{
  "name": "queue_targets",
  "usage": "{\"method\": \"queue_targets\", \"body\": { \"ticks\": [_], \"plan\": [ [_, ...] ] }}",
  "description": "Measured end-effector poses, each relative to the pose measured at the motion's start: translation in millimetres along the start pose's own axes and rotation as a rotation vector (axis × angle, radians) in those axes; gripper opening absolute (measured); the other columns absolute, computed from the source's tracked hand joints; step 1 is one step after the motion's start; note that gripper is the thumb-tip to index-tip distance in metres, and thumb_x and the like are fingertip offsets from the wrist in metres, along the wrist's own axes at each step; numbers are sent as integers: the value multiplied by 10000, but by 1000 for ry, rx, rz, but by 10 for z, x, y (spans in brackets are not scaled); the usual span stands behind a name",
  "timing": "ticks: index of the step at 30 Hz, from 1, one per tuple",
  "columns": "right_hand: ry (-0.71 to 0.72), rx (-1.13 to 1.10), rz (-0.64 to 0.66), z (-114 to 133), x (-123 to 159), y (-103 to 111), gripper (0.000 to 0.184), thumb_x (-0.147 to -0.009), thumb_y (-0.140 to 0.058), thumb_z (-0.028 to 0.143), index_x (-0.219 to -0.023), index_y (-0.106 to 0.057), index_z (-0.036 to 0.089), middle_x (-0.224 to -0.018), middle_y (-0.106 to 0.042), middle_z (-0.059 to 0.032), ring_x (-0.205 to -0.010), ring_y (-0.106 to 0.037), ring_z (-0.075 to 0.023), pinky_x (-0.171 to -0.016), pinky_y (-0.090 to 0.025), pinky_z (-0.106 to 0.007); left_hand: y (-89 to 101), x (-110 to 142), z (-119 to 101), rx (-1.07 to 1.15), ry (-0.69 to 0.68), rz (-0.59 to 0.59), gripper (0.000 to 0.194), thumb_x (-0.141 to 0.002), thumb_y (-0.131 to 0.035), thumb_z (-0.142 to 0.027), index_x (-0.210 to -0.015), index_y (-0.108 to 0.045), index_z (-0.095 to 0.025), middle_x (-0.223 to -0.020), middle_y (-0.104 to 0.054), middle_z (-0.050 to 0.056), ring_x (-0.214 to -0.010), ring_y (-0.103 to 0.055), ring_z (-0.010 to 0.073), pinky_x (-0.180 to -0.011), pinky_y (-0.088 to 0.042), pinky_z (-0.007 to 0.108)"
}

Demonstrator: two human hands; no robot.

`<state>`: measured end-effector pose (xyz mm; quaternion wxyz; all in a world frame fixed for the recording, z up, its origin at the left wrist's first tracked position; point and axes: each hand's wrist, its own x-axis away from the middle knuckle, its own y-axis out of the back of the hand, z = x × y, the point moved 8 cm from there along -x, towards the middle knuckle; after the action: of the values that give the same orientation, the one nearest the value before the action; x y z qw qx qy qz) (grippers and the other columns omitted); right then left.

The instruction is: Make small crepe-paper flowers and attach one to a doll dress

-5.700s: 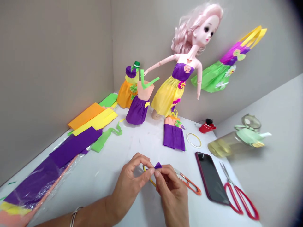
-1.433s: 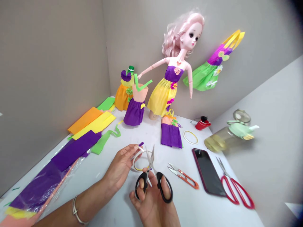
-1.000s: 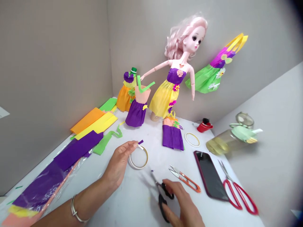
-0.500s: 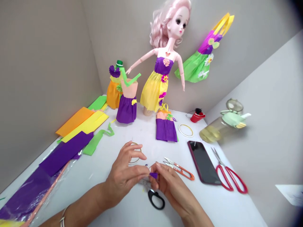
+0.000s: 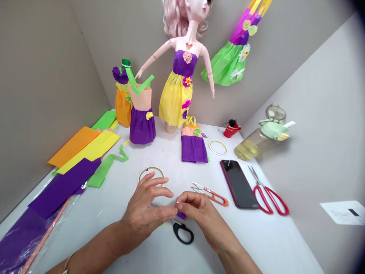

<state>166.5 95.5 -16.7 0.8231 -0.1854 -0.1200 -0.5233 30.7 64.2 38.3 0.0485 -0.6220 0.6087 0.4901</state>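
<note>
My hands meet low in the middle of the white table. My right hand [image 5: 196, 211] pinches a small piece of purple crepe paper [image 5: 181, 215], mostly hidden by its fingers. My left hand [image 5: 145, 205] has its thumb against those fingers and its other fingers spread. A thin strip may run from under the left palm, too faint to be sure. Black-handled scissors [image 5: 182, 232] lie just below my hands, their blades hidden. A ring of adhesive tape [image 5: 151, 175] lies partly behind my left fingers.
Orange thread snips [image 5: 211, 196], a phone [image 5: 238, 184] and red-handled scissors [image 5: 269, 199] lie to the right on the table [image 5: 251, 243]. A doll in a paper dress [image 5: 179, 87], small paper dresses and crepe paper sheets [image 5: 74, 144] stand farther back.
The black scissors and tape ring now lie on the table, out of my hands. My hands have come together on the purple piece. The whole scene has shifted up and left in view.
</note>
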Motion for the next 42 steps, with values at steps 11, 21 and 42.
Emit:
{"method": "queue_targets", "body": {
  "ticks": [11,21,42],
  "plan": [
    [24,1,0,8,-25,-2,190,-776,-707,332,-711,-677,156,-647,-540,18,-617,-421,-103,-612,-340,-231,-21,-6,12,-32,-65,73,127,-849,-661,-153,-893,-681,-270,-975,-670,40,-1174,-546,239,-1129,-306,494],
    [82,117,-10,79,23,7,258,-818,-684,405,-747,-655,159,-647,-499,27,-614,-379,-107,-587,-295,-238,-93,-21,61,21,58,126,87,-866,-620,-161,-853,-657,-239,-1003,-684,58,-1194,-542,259,-1121,-305,514],
    [227,407,-138,207,124,63,139,-777,-719,214,-882,-628,217,-821,-608,1,-740,-536,-152,-697,-438,-269,-243,107,378,443,570,174,67,-855,-643,-282,-802,-659,-244,-1156,-606,57,-1316,-416,276,-1106,-325,440]
  ]
}}
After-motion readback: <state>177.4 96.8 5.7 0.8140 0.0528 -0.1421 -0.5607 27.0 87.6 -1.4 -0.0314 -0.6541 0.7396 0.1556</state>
